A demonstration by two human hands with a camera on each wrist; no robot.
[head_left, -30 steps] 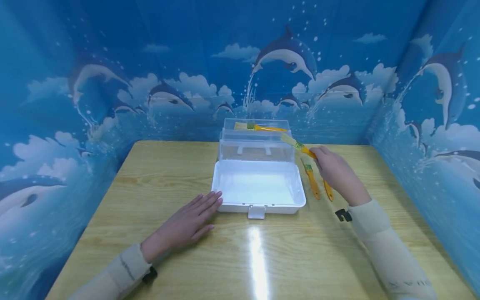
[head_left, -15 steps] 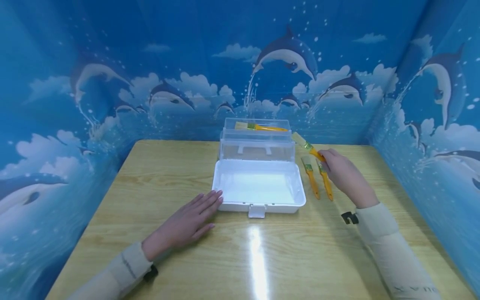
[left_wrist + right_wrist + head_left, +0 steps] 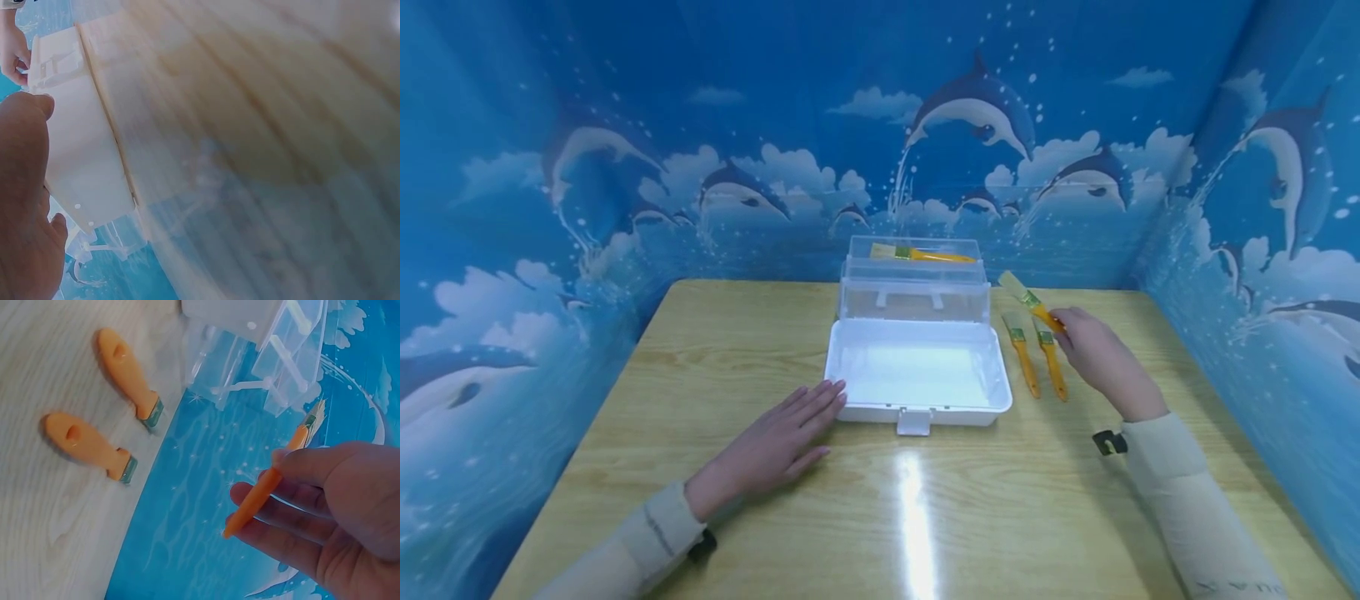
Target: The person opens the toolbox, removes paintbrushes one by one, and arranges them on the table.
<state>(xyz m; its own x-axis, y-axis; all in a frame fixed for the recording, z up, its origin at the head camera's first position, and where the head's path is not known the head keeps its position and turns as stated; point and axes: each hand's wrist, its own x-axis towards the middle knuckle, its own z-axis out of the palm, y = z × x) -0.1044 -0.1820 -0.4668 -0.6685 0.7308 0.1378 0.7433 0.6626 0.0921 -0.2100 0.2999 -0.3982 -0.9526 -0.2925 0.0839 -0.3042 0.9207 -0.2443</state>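
Note:
My right hand (image 3: 1101, 358) pinches a paintbrush (image 3: 265, 487) by its orange handle, thumb on one side and fingers on the other. The pale bristles point up and to the left, beyond the right side of the white box (image 3: 917, 415). Flat and straight, the fingers of my left hand (image 3: 775, 437) touch the box's front left corner. Its hinged lid stands open, and clear trays (image 3: 917, 296) rise behind the white base. One more paintbrush (image 3: 925, 256) lies in the top tray.
Two paintbrushes, a left one (image 3: 1022, 354) and a right one (image 3: 1051, 360), lie side by side on the wooden table (image 3: 737, 358) right of the box. A blue dolphin-print curtain (image 3: 775, 83) encloses the table at the back and sides.
My right hand has moved right and slightly toward me with the paintbrush, away from the trays. The right-hand brush on the table shows more fully now. My left hand stays put.

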